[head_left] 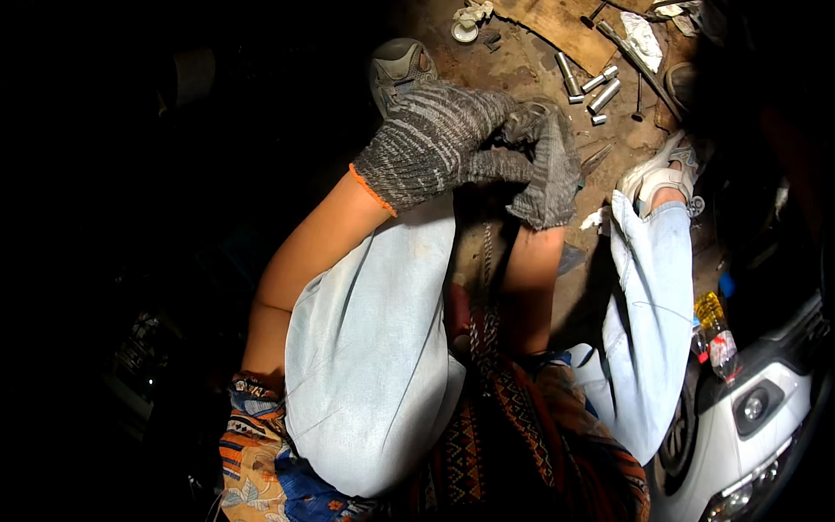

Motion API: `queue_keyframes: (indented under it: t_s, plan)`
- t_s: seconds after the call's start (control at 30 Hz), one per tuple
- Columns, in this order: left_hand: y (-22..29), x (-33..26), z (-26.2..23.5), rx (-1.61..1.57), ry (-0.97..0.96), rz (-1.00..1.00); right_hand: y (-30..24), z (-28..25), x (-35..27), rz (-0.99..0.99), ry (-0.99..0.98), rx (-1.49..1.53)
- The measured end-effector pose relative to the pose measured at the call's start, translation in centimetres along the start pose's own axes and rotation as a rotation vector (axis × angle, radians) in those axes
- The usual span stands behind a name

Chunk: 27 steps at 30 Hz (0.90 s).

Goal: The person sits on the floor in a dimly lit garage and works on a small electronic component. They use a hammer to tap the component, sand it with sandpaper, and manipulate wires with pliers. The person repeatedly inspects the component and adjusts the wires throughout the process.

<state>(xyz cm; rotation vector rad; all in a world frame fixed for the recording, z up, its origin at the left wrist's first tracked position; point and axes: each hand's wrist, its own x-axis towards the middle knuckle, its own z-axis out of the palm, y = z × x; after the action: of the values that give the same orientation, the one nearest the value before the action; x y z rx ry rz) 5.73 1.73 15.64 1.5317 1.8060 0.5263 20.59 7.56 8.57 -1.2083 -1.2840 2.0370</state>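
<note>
My left hand (439, 135), in a grey knit work glove with an orange cuff edge, reaches across from the left above my raised knee. Its fingers curl against my right hand (548, 165), which wears a similar grey glove with a loose cuff. The two gloves touch near the fingertips, and both hands look closed. Whatever may be between them is hidden by the knit and by shadow. On the floor just beyond lie several silvery metal cylinders (604, 97), some long and some short. A thin-stemmed part with a round flat end (639, 100) is beside them.
A long metal bar (639, 59) slants past a cardboard sheet (557, 30) and crumpled white paper (642, 42). A round white lid (464, 31) is at the far side. To the right are a clear plastic bottle (722, 348) and a white car front (752, 435). Deep shadow covers the left.
</note>
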Motion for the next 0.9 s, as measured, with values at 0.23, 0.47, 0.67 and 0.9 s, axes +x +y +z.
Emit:
queue_keyframes:
  t_s: [0.23, 0.47, 0.67, 0.9]
  plan:
    - [-1.5, 0.4, 2.0, 0.205, -0.089, -0.079, 3.0, -1.2, 0.7, 0.063, 0.013, 0.091]
    - [-1.8, 1.4, 1.1, 0.312, -0.127, -0.183, 0.6, -0.9, 0.6, 0.111, 0.007, -0.073]
    - [-8.1, 3.7, 4.1, 0.25, -0.025, -0.004, 2.8, -0.6, 3.2, 0.131, 0.159, -0.486]
    - [-14.1, 4.8, 0.8, 0.326, 0.293, 0.445, 9.4, 0.4, 7.4, 0.069, 0.206, -0.79]
